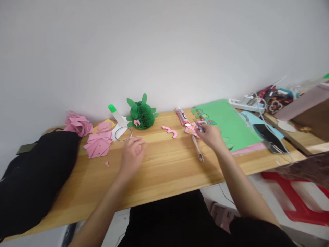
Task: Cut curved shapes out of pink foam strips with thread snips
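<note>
My left hand (132, 154) rests curled on the wooden table (164, 171), with a small pink paper piece showing under its fingers. My right hand (211, 134) reaches to the right, fingers closed on a thin dark tool at a heap of pink paper scraps (191, 129). A pen-like tool (197, 148) lies just left of that hand. A curved pink paper cutout (170, 131) lies between the hands. A green honeycomb paper figure (142, 115) stands at the back by the wall.
A black bag (33, 175) covers the table's left end. Pink paper pieces (99, 144), a tape ring (123, 133) and a green-capped glue bottle (115, 115) lie beside it. Green paper sheets (231, 123), a glue tube (184, 117), a power strip (245, 103) and a red stool (298, 199) are on the right.
</note>
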{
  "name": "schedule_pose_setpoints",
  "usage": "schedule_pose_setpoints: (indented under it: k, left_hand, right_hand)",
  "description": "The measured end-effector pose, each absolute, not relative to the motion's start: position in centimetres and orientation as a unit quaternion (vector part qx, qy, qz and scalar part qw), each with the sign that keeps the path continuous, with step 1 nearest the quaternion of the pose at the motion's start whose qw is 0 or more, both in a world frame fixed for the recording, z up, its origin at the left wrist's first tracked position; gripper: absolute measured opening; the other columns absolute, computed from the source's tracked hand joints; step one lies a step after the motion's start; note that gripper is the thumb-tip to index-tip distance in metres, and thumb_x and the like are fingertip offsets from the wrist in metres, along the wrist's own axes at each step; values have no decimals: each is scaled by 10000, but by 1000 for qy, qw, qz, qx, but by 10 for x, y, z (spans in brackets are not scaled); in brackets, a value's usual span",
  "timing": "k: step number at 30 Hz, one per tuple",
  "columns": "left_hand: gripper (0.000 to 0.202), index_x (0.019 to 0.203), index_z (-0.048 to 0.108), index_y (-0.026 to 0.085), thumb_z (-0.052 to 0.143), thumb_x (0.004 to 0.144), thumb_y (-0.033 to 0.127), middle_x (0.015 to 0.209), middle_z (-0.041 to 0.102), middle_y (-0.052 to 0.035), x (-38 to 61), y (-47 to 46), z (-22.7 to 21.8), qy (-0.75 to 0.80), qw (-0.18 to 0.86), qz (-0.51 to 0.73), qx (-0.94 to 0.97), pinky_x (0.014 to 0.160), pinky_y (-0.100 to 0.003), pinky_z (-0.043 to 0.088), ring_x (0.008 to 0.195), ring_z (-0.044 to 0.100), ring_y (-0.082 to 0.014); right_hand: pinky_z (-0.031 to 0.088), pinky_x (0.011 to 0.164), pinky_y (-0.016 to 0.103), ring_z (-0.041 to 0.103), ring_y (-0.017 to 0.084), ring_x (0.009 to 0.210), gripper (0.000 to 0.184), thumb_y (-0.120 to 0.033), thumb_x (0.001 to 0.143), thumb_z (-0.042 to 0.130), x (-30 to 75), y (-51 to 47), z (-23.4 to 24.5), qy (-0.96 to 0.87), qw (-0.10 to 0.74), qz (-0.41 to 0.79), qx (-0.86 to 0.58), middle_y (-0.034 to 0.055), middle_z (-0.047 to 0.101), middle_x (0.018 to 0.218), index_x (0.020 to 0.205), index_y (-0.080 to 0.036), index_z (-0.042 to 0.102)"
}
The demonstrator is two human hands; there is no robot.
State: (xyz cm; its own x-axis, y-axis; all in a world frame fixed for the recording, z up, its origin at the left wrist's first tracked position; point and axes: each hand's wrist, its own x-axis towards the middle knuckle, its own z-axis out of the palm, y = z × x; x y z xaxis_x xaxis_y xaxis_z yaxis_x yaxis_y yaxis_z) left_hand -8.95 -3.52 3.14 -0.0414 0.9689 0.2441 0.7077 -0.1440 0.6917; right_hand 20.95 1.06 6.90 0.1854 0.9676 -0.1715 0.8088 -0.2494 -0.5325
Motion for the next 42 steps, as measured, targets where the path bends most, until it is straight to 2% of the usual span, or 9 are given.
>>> schedule_pose_setpoints:
  k: [2,5,8,11,13,16,20,23,42]
  left_hand:
    - [158,829,688,205,559,800,292,1102,694,-121,-121,-37,41,669,148,342,643,1070,-530,401,1130,597,-320]
    - [171,796,664,211,528,756,309,968,724,-116,-154,-45,47,721,132,298,611,994,-517,451,1034,637,-333]
    - [252,851,675,198,505,781,371,922,744,-103,-163,-54,45,761,146,243,583,850,-436,517,864,686,-290]
    - [346,887,681,197,529,820,500,901,750,-89,-153,-53,41,782,167,185,571,763,-374,517,861,698,-278]
    - [384,848,675,195,578,801,564,849,739,-83,-144,-47,39,790,178,146,569,721,-366,507,838,695,-282]
    - [414,798,663,174,615,814,585,798,706,-69,-136,-36,37,789,198,99,573,740,-385,519,836,681,-274]
    - [320,1097,643,146,603,923,411,1084,675,-81,-137,-28,33,768,242,62,589,839,-419,556,948,660,-214]
    - [345,1220,596,159,599,935,354,1215,631,-98,-142,-26,28,754,269,59,596,863,-437,564,1026,648,-233]
    - [326,1223,600,178,589,942,342,1253,617,-103,-146,-27,35,708,259,139,642,891,-444,555,1057,635,-234]
  right_hand:
    - [567,843,438,657,242,1010,285,-307,953,620,230,21,72,-563,158,200,-786,100,644,1207,1197,-160,623]
    - [575,805,418,669,230,955,274,-326,950,624,244,25,70,-548,158,166,-804,80,662,1148,1158,-147,634]
    - [542,722,357,670,209,821,175,-278,942,612,235,21,65,-561,165,149,-797,56,693,916,972,-118,674]
    - [441,600,308,649,225,684,198,-214,888,580,211,13,59,-606,177,167,-757,29,637,625,738,-124,673]
    - [405,556,291,632,205,629,213,-224,877,569,191,6,54,-644,179,199,-716,3,611,569,703,-146,663]
    - [458,574,274,610,155,607,187,-264,912,610,165,-6,43,-688,156,251,-662,-22,624,647,773,-148,656]
    - [562,677,331,657,162,738,216,-341,959,609,147,-19,28,-711,126,296,-626,28,680,908,985,-132,659]
    - [580,722,360,675,183,817,223,-325,966,602,144,-24,22,-710,115,312,-621,55,685,1008,1077,-138,652]
    - [580,762,383,678,196,863,228,-326,969,596,142,-28,21,-699,96,327,-628,66,686,1048,1096,-145,652]
